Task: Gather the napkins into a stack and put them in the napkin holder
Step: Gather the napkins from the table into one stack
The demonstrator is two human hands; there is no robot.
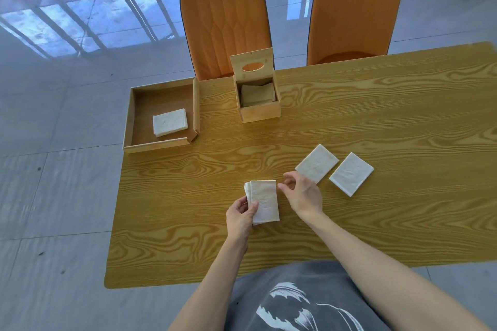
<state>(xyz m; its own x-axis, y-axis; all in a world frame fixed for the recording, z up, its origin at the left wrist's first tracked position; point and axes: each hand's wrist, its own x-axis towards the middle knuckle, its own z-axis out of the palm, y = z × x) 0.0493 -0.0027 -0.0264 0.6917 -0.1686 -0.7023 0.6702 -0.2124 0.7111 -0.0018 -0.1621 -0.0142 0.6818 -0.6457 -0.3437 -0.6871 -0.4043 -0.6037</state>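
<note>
My left hand (240, 216) holds the stack (264, 201); my right hand (304, 192) is half-open, empty. I read no writing anywhere.

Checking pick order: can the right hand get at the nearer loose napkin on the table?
Probably yes. The right hand is empty and sits beside the nearer loose napkin, nothing between them; the left hand holds the stack.
</note>
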